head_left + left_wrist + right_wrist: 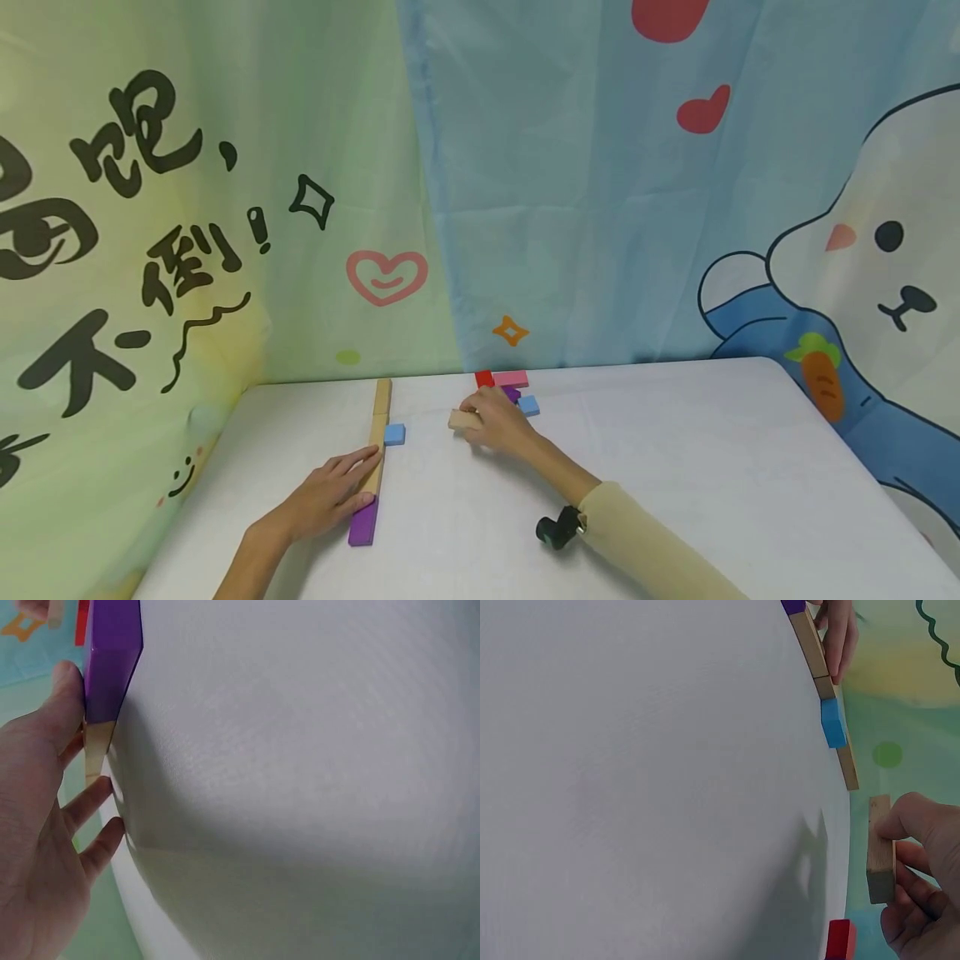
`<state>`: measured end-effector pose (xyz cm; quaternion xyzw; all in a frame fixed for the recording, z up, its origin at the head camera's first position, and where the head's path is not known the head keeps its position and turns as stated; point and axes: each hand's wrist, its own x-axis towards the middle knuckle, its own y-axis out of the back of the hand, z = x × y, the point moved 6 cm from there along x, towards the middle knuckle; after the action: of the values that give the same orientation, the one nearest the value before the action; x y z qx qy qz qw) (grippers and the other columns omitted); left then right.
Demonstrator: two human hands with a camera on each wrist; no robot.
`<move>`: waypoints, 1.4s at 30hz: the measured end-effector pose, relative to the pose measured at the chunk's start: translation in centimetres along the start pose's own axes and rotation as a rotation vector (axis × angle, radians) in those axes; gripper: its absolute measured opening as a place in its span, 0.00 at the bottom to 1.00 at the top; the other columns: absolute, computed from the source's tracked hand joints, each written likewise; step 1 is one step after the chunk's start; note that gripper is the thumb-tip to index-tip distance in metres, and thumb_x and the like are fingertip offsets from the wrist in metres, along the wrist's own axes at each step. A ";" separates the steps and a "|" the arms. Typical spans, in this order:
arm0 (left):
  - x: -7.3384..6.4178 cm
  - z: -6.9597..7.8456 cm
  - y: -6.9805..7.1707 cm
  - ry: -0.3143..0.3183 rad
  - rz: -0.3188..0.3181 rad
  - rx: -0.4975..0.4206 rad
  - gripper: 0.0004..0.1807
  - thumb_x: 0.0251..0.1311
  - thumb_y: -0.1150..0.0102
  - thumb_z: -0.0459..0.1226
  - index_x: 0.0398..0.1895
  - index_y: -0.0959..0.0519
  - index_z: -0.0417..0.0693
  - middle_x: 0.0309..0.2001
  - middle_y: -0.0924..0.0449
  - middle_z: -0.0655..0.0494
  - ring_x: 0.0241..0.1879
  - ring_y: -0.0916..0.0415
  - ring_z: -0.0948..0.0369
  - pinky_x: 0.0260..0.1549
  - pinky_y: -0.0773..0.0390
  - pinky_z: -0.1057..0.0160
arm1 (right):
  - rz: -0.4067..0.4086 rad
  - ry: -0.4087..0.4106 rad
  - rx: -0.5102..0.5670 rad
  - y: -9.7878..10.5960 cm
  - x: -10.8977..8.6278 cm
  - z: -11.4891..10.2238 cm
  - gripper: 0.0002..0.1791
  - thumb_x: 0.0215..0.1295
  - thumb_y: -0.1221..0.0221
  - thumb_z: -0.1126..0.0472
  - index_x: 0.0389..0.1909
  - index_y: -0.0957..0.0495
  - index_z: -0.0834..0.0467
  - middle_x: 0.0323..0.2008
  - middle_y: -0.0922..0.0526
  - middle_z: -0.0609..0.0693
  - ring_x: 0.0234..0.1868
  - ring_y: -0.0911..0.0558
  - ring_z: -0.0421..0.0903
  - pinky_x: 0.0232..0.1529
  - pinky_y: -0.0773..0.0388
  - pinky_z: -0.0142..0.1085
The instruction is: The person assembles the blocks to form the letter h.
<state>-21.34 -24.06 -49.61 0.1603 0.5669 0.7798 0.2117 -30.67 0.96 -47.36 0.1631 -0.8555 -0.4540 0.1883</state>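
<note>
My right hand (pixel 498 422) pinches a plain wooden block (pixel 881 851) between thumb and fingers, above the table. A straight row of wooden blocks (pixel 382 400) runs away from me on the left, ending in a purple block (pixel 363 527) at the near end. Against the right side of this row sits a small light-blue block (pixel 394 434). My left hand (pixel 326 493) rests its extended fingers on the row, with the thumb near where wood meets purple. The left wrist view shows that thumb beside the purple block (pixel 111 667).
Just beyond my right hand lie a red block (pixel 484 379), a pink block (pixel 512 379), a purple piece (pixel 512 393) and another light-blue block (pixel 528 406). A printed curtain (pixel 525 208) hangs behind the white table (pixel 675 450). A black device (pixel 558 528) is at my right wrist.
</note>
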 end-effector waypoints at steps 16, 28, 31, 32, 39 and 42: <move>0.0 -0.4 -0.2 0.004 -0.002 0.007 0.32 0.65 0.56 0.54 0.70 0.44 0.55 0.70 0.43 0.58 0.65 0.41 0.52 0.56 0.35 0.43 | -0.118 0.053 0.020 -2.9 2.2 -2.9 0.15 0.50 0.37 0.60 0.42 0.20 0.55 0.39 0.23 0.48 0.40 0.32 0.41 0.36 0.33 0.27; 0.2 -0.4 -0.2 0.026 -0.002 -0.001 0.32 0.64 0.56 0.54 0.70 0.44 0.58 0.70 0.43 0.59 0.65 0.40 0.52 0.55 0.35 0.42 | -0.125 0.006 -0.058 -5.4 3.7 -4.8 0.16 0.49 0.35 0.60 0.42 0.20 0.54 0.37 0.24 0.46 0.39 0.33 0.40 0.32 0.34 0.26; 0.2 -0.4 -0.3 0.027 -0.005 -0.002 0.32 0.64 0.56 0.55 0.70 0.44 0.58 0.70 0.43 0.60 0.65 0.40 0.52 0.55 0.35 0.42 | -0.124 -0.003 -0.068 -5.4 3.7 -4.8 0.16 0.49 0.35 0.59 0.42 0.20 0.54 0.38 0.24 0.47 0.39 0.32 0.40 0.33 0.33 0.26; 0.2 -0.4 -0.3 0.027 -0.007 -0.001 0.32 0.64 0.57 0.55 0.70 0.44 0.58 0.70 0.43 0.60 0.65 0.40 0.52 0.55 0.35 0.42 | -0.124 -0.006 -0.072 -5.5 3.7 -4.7 0.16 0.49 0.35 0.59 0.42 0.20 0.54 0.38 0.24 0.47 0.39 0.32 0.40 0.33 0.33 0.26; 0.3 -0.1 -0.1 -0.002 0.007 0.000 0.31 0.65 0.56 0.52 0.70 0.43 0.54 0.69 0.42 0.55 0.64 0.40 0.49 0.53 0.35 0.40 | -0.109 0.000 -0.078 -5.7 3.6 -4.7 0.16 0.48 0.35 0.60 0.41 0.20 0.54 0.36 0.24 0.47 0.39 0.32 0.41 0.33 0.32 0.27; 0.3 0.1 -0.1 -0.012 0.020 0.003 0.31 0.65 0.55 0.51 0.69 0.43 0.53 0.69 0.42 0.54 0.64 0.39 0.49 0.53 0.35 0.39 | -0.103 0.009 -0.097 -5.7 3.6 -4.8 0.16 0.48 0.35 0.60 0.41 0.20 0.54 0.36 0.24 0.47 0.39 0.31 0.42 0.34 0.32 0.27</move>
<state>-21.53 -23.86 -49.66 0.1710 0.5653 0.7800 0.2072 -31.01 -7.15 -49.09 0.1996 -0.8221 -0.5032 0.1762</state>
